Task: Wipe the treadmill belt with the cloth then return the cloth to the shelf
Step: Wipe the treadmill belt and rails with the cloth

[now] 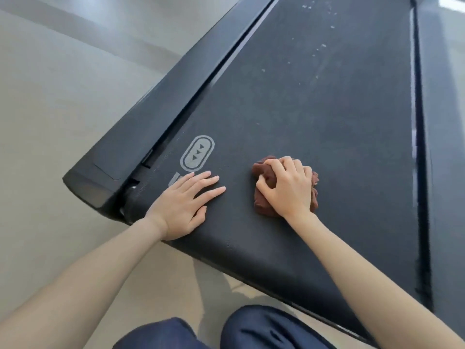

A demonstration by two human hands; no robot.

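The dark treadmill belt (pixel 314 117) runs from its near end up to the top right, with pale specks on its far part. A crumpled brown cloth (pixel 263 172) lies on the belt near the rear end. My right hand (pixel 286 185) grips the cloth from above, fingers curled into it. My left hand (pixel 183 202) rests flat on the belt to the left of the cloth, fingers straight and spread, just below a grey arrow logo (pixel 197 153).
The treadmill's left side rail (pixel 161 117) and rear end cap (pixel 90 182) border the belt; the right rail (pixel 422 147) runs along the far side. Beige floor (pixel 63 96) lies to the left. My knees in dark trousers (pixel 264 328) are at the bottom.
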